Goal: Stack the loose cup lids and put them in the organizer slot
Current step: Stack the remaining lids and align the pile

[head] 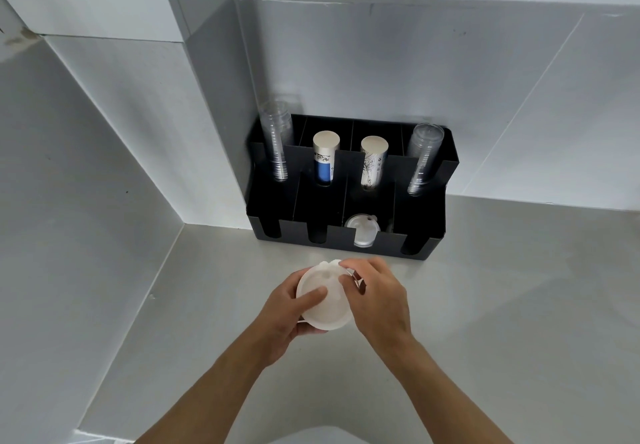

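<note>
A stack of white cup lids (323,308) is held over the counter in front of the black organizer (346,239). My left hand (291,315) cups the stack from below and the left, thumb pressed on the top lid. My right hand (377,298) pinches the stack's far right edge with its fingertips. More white lids (362,230) lie in the organizer's third front slot from the left. The other front slots look dark; their contents cannot be made out.
The organizer's back row holds two stacks of clear plastic cups (277,142) (424,156) at the ends and two paper cup stacks (325,158) (373,161) between them. Grey walls close in at the back and left. The grey counter (502,305) extends right.
</note>
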